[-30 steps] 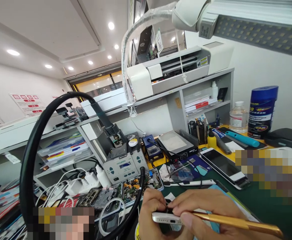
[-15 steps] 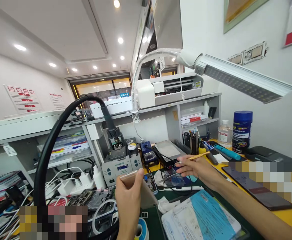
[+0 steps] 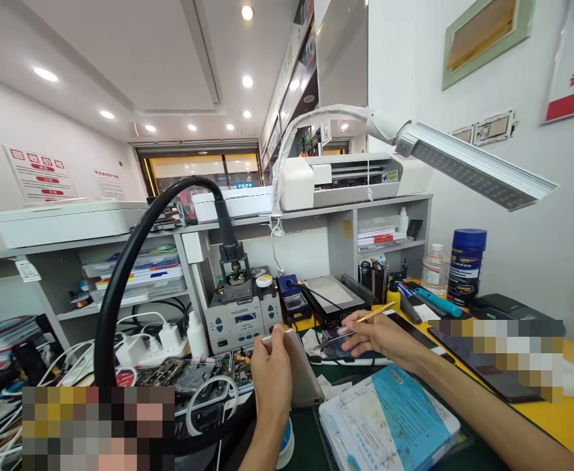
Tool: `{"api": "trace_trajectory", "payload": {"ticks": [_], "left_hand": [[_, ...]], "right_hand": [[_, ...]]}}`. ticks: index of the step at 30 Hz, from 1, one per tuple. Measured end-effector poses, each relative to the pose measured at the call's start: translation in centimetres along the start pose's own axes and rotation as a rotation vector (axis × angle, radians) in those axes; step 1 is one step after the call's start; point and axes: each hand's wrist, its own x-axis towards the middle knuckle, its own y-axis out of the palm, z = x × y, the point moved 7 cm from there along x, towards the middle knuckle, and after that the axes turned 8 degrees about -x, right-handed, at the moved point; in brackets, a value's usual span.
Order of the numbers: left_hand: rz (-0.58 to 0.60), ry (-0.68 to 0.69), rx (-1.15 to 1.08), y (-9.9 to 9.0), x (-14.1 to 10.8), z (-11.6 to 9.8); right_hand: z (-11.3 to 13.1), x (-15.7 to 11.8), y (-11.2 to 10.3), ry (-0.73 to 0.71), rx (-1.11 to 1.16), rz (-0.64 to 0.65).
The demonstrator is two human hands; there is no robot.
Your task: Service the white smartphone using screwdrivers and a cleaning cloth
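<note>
My left hand (image 3: 271, 369) is closed round the edge of a flat, phone-like device (image 3: 304, 369), its thumb on the upper rim. The device stands tilted, with a greyish-gold face towards the right. To its right, my right hand (image 3: 372, 337) pinches a slim gold-coloured tool (image 3: 379, 311) between thumb and fingers, its rear end pointing up and right. A thin metal shaft runs from below those fingers towards the device; I cannot tell whether it is part of the same tool. Below the right hand lies a stained blue-and-white packet (image 3: 389, 415).
A hot-air station (image 3: 242, 320) stands behind the left hand, its thick black hose (image 3: 114, 288) arching across the left. A lamp (image 3: 478, 167) hangs overhead. White cables and circuit boards (image 3: 163, 379) crowd the left; a solder spool (image 3: 287, 445) sits near my left wrist. Bottles (image 3: 465, 265) stand at right.
The view has shifted slightly. The left hand and device appear further right, nearer the right hand, and the device is more upright. Both hands keep their hold.
</note>
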Motion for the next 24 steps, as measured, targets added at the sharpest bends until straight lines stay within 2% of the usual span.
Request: {"api": "trace_trajectory", "payload": {"ticks": [7, 11, 15, 20, 24], "left_hand": [[0.009, 0.021, 0.084, 0.3, 0.1, 0.6], [0.037, 0.03, 0.116, 0.6, 0.1, 0.7], [0.058, 0.038, 0.137, 0.9, -0.1, 0.6], [0.128, 0.061, 0.147, 1.4, -0.4, 0.5], [0.143, 0.075, 0.154, 1.5, -0.5, 0.5]], "right_hand": [[-0.6, 0.5, -0.9, -0.022, 0.032, -0.008], [-0.2, 0.6, -2.0, -0.04, 0.06, -0.038], [0.8, 0.5, -6.0, -0.068, 0.079, -0.171], [0.3, 0.0, -12.3, -0.048, -0.02, -0.469], [0.1, 0.5, -14.8, 0.027, -0.193, -0.64]]}}
